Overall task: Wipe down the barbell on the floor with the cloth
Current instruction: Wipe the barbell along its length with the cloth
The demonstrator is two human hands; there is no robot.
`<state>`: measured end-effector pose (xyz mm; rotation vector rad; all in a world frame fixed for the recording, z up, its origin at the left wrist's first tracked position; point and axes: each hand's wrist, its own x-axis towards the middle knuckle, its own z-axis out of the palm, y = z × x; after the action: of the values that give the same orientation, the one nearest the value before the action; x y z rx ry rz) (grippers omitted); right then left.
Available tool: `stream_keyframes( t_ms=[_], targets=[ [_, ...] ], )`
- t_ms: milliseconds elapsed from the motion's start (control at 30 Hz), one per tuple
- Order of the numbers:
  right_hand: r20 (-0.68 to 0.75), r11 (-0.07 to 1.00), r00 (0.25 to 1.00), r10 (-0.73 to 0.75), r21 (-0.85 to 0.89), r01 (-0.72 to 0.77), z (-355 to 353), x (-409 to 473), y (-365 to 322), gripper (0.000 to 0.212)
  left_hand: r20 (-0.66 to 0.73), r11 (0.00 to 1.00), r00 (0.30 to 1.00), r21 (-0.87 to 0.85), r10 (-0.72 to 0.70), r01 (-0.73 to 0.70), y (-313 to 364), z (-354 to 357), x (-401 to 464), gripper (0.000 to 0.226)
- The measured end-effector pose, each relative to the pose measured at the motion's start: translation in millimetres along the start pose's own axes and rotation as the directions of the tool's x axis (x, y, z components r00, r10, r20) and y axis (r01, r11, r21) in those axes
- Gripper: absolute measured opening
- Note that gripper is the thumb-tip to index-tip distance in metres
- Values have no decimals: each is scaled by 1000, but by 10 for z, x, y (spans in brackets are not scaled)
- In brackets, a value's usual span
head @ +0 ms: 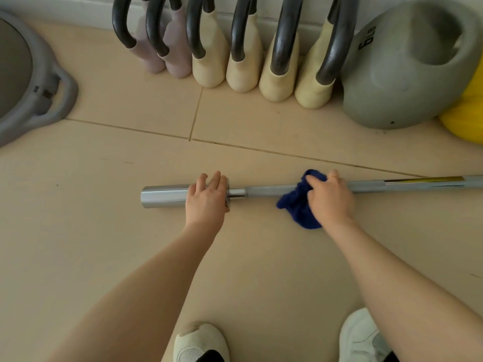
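a: on the floor point(261, 257), barbell point(274, 190) lies flat, parallel to the wall. left hand point(206, 202) rests on the sleeve collar, fingers straight, likely to stop it rolling.
b: and the cloth point(296, 205)?
a: right hand point(330, 198) has its grip closed round the cloth, bunched over the shaft, so 1 pass covers most of the round.
b: progress?
a: shaft only, i'd judge.

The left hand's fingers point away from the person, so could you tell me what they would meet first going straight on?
Bare beige tiled floor, then probably the cream kettlebell by the wall; depth is unclear.
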<state>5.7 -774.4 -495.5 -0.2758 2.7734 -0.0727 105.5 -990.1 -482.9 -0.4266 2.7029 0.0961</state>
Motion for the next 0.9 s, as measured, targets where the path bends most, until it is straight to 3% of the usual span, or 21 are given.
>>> stream_keyframes(
  t_ms=[67,133,267,367,500,633,800,900],
  targets=[
    [-12,988,989,146,61,-145,18,24,63,29,-2,1000,1000,-21,-6,6,2,3,1,66],
    [22,976,988,150,158,-152,46,-37,-142,29,-9,999,1000,-37,-8,8,1,12,-8,66],
    [37,961,976,-214,185,204,109,-270,-599,36,-5,1000,1000,-22,-2,2,-6,18,-16,65],
    [36,957,956,-291,11,291,77,-116,-321,43,-9,999,1000,-36,0,0,-17,23,-8,65],
    [-104,998,994,42,-44,-47,30,21,232,39,-10,999,1000,-54,4,-5,-34,23,9,66],
    [-8,970,984,179,171,-175,133,-37,-146,32,3,999,1000,-40,1,-1,-12,14,-8,68],
    [8,937,992,-128,328,118,136,-225,-721,29,50,994,999,-107,2,4,-61,-32,35,67],
    [-82,770,947,-311,562,301,38,-340,-909,37,60,989,998,-146,12,-3,-126,-38,26,73]
  ],
)
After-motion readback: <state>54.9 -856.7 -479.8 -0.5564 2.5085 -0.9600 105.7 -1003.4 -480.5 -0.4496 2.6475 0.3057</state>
